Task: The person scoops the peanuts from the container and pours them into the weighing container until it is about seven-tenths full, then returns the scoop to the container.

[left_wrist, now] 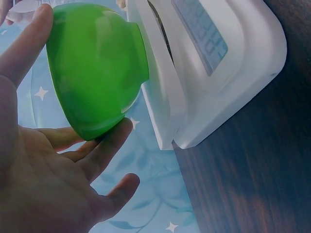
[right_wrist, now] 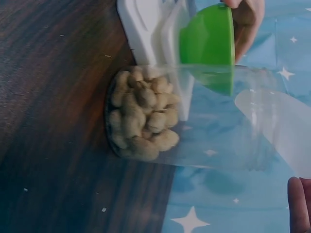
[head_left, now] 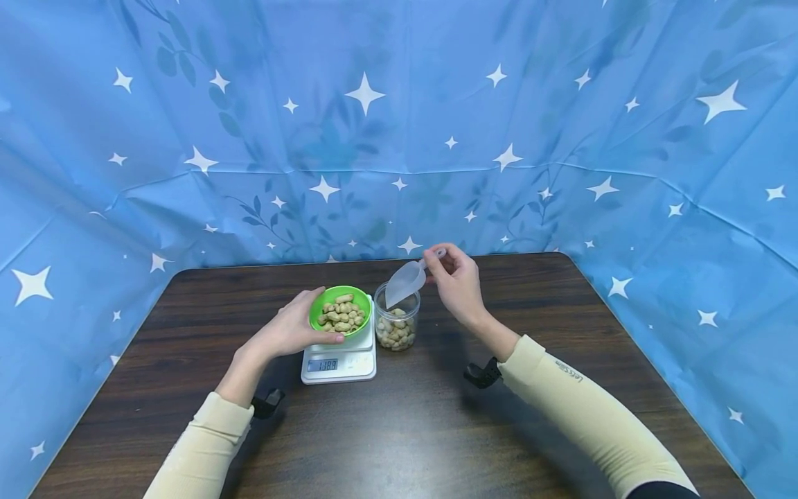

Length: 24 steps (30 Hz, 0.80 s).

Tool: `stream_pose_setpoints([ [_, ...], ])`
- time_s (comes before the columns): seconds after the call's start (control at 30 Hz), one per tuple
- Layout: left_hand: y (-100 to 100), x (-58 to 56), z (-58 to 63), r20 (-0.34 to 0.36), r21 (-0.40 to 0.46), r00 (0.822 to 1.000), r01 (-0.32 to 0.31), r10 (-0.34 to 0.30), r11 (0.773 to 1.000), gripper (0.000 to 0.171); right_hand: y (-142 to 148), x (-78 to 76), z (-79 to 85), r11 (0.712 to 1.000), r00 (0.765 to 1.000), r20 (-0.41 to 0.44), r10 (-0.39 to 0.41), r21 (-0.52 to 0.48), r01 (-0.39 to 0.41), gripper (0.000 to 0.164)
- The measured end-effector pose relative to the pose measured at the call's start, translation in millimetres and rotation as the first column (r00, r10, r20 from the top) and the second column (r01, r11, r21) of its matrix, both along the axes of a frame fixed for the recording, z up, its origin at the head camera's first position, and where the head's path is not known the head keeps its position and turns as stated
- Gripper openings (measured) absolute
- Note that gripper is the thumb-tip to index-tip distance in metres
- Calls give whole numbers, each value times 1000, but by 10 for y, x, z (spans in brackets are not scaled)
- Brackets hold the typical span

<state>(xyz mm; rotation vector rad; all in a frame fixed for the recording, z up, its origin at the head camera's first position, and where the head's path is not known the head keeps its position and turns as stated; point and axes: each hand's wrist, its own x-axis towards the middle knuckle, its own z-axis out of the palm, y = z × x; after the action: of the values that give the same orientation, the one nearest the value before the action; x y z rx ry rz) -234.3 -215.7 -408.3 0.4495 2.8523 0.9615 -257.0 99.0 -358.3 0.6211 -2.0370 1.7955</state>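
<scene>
A green bowl [head_left: 314, 315] of unshelled peanuts [head_left: 341, 315] sits on a white kitchen scale [head_left: 355, 366] with a lit display. My left hand [head_left: 294, 327] holds the bowl from its left side; in the left wrist view the thumb touches the rim and other fingers reach round the wall. My right hand [head_left: 458, 284] pinches the handle of a translucent white scoop [head_left: 405, 281], whose tip points down into the mouth of a clear jar [right_wrist: 214, 145]. Peanuts [right_wrist: 146, 114] fill the jar's lower part. No peanuts show in the scoop.
The jar stands just right of the scale on a dark wooden table [head_left: 399, 430]. A blue curtain with white stars [head_left: 374, 138] hangs behind the table's far edge. Small pale crumbs [right_wrist: 103, 209] lie on the wood near the jar.
</scene>
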Motion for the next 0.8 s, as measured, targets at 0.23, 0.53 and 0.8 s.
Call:
stream_pose_setpoints([
  [0.23, -2, -2, 3, -2, -6, 1000, 1, -1, 1000, 116, -28, -139, -290, 997, 1000, -25, -11, 81, 13, 17],
  [0.53, 0, 7, 10, -10, -9, 1000, -1, 0, 1000, 115, -47, -257, -590, 991, 1000, 6, -29, 134, 28, 16],
  [0.8, 2, 4, 4, -10, -3, 1000, 3, -3, 1000, 116, -64, -238, -685, 991, 999, 33, -15, 136, 10, 17],
])
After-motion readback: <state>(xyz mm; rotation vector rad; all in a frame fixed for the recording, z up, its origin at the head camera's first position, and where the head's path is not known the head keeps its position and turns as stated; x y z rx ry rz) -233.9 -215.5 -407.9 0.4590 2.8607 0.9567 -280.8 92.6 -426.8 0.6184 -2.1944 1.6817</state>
